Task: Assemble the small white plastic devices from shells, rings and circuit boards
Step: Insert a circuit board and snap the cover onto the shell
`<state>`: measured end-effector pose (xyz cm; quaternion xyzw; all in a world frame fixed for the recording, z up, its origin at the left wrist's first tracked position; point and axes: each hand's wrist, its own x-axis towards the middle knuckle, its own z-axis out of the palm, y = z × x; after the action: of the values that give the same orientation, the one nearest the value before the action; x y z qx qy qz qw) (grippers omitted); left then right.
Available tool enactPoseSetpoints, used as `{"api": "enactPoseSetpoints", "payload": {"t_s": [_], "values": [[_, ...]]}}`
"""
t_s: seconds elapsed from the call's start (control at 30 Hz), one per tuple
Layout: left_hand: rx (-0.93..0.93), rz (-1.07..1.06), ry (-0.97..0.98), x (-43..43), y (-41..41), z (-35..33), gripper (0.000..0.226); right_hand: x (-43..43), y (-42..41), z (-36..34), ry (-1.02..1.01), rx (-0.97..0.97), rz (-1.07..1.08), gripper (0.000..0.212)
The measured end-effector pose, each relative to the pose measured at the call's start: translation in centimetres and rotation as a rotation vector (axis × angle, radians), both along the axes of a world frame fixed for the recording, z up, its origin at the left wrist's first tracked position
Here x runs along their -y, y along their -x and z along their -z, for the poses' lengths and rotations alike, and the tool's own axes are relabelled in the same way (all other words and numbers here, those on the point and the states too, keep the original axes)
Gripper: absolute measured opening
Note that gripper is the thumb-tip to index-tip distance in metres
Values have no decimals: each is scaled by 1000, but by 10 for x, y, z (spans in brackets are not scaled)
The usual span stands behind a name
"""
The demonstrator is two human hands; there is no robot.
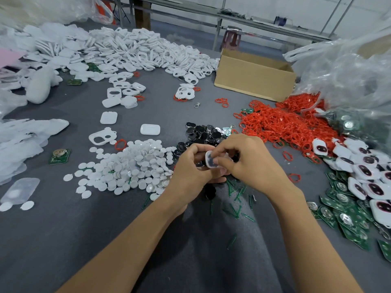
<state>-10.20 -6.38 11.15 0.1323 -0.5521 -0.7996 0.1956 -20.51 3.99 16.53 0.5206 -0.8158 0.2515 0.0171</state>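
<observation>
Arms: both reach forward and meet over the grey worktop (pixel 169 115), wrists angled inward.
Left hand (pixel 191 166): fingers curled, holding a small white shell (pixel 209 160) from the left side.
Right hand (pixel 247 157): fingers bent, pinching the shell's right side.
Shell: between both hands, above black parts (pixel 201 132), beside white discs (pixel 135 166).
</observation>
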Motion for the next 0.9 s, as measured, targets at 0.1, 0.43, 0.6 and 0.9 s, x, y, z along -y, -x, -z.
{"api": "enactPoseSetpoints", "payload": {"t_s": [0.1,0.43,0.6,0.9], "values": [[10,-7,3,-1,0,0,40,2,-3,1,-36,1,20,8],[35,-49,-51,-1,-2,-5,43,-46,52,-8,10,71,568,35],[27,-47,-91,1,0,-2,32,-83,80,4,-73,91,850,26],[71,-78,-81,4,3,0,24,-74,78,13,-78,206,790,27]]}}
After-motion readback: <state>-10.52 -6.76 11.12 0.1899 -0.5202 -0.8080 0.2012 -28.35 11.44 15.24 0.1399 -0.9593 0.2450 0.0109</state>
